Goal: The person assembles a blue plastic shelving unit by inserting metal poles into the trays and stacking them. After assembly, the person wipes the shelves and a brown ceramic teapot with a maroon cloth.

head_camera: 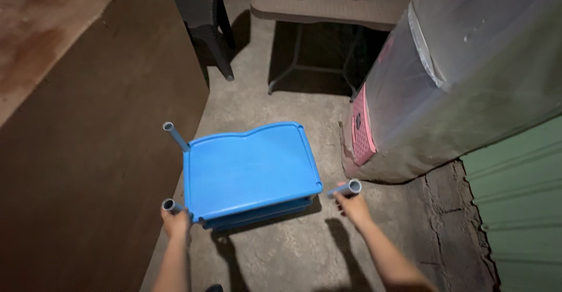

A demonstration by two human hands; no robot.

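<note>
Left hand [175, 222] fingers clamped on a grey corner tube [170, 205]; right hand [353, 207] fingers clamped on another tube [348, 188]. Between them, the blue plastic shelf unit [249, 172] sits on the concrete floor [293, 251]. Advisable: keep both grips level, clear of the wrapped appliance [468, 75].

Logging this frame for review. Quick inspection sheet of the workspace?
Surface: bare concrete floor, cracked at right.
Job's things: blue plastic shelf unit with grey tube posts; one post stands free at rear left.
Clutter: pink basket beside a plastic-wrapped bulky item; cloths on a table.
Grips: left hand closed on front-left post; right hand closed on front-right post.
Cables: nothing seen.
Surroundings: dark chair, brown panel, green corrugated wall.
</note>
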